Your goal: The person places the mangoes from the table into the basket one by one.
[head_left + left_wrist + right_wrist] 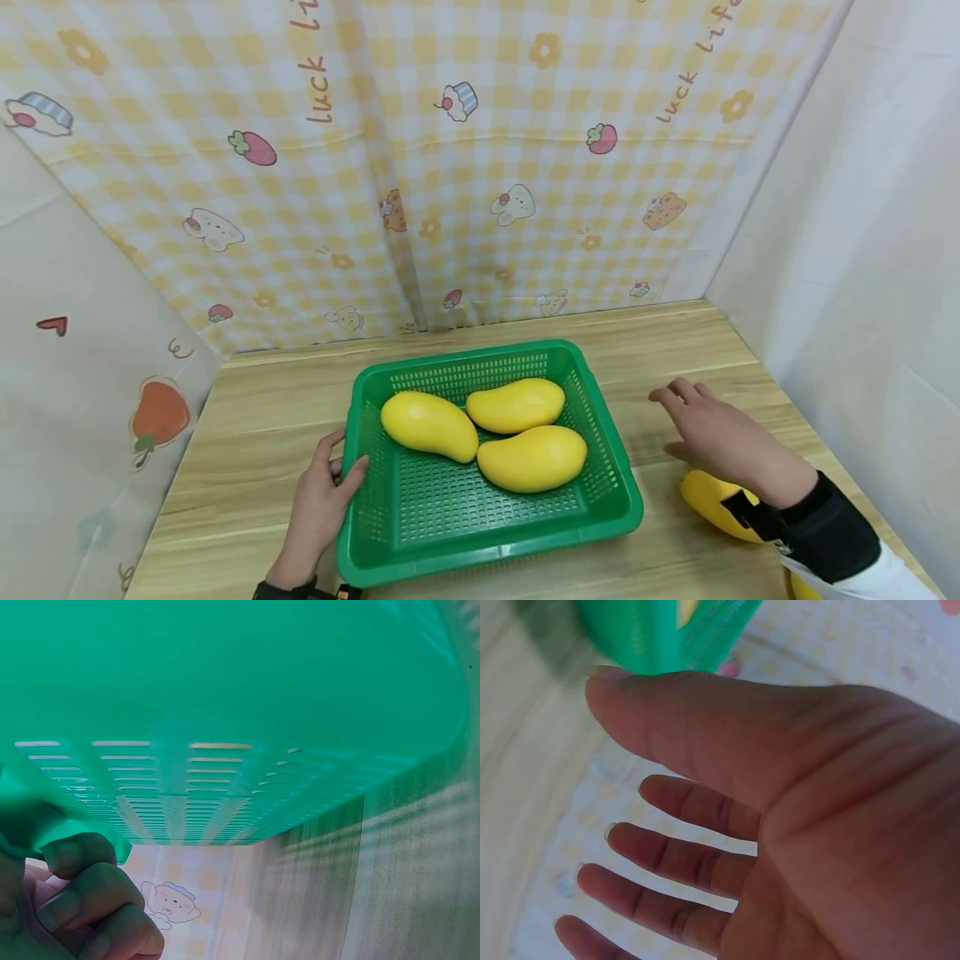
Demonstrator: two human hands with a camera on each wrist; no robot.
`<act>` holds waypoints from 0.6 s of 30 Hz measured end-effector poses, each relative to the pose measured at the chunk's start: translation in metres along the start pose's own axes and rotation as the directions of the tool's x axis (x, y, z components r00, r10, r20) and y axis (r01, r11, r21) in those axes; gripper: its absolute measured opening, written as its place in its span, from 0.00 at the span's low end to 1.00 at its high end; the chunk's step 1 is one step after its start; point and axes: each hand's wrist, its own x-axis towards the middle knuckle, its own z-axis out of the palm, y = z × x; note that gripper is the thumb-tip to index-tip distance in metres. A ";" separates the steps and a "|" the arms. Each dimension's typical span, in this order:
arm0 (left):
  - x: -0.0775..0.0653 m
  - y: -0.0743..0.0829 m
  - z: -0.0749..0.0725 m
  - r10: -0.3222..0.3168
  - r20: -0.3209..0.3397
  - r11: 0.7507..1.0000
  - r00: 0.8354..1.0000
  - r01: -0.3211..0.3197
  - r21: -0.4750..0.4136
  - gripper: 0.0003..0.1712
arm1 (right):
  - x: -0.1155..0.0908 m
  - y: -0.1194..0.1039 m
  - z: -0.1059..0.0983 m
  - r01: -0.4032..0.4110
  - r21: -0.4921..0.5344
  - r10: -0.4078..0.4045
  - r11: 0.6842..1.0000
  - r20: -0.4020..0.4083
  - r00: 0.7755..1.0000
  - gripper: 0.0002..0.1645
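A green plastic basket [442, 502] with slotted walls stands on the table, holding three yellow mangoes [532, 458] toward its back and right. My left hand [318, 504] grips the basket's left rim, thumb over the top and fingers curled outside. From the left wrist view, those fingers [101, 889] show bent beside the slotted wall [217, 769]. To the right of the basket, my right hand [712, 433] hovers over the table with nothing in it. The right wrist view shows its fingers [682, 855] spread and relaxed, thumb apart from them.
Another mango [712, 504] lies on the table beneath the right wrist, partly covered by it. A further yellow piece [804, 586] peeks out at the lower right edge, mostly hidden by the sleeve. Checked cloth [465, 167] hangs behind the wooden table [262, 417], with white sheets [862, 250] at the sides.
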 end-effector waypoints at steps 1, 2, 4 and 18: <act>0.000 0.000 0.000 0.003 -0.001 1.000 1.000 -0.003 0.001 0.30 | -0.002 0.005 0.002 -0.021 0.011 0.020 1.000 0.016 1.000 0.35; 0.000 0.000 0.000 -0.001 -0.003 1.000 1.000 0.001 0.002 0.30 | -0.005 0.010 0.004 -0.040 0.019 0.039 0.999 0.030 0.999 0.35; 0.000 0.000 0.000 0.005 -0.007 1.000 1.000 -0.005 0.009 0.30 | -0.008 0.020 0.007 -0.073 0.032 0.071 0.997 0.056 0.996 0.34; 0.000 -0.002 0.001 0.014 -0.010 1.000 1.000 -0.014 0.006 0.31 | -0.022 0.068 0.024 -0.231 0.096 0.201 0.968 0.250 0.947 0.36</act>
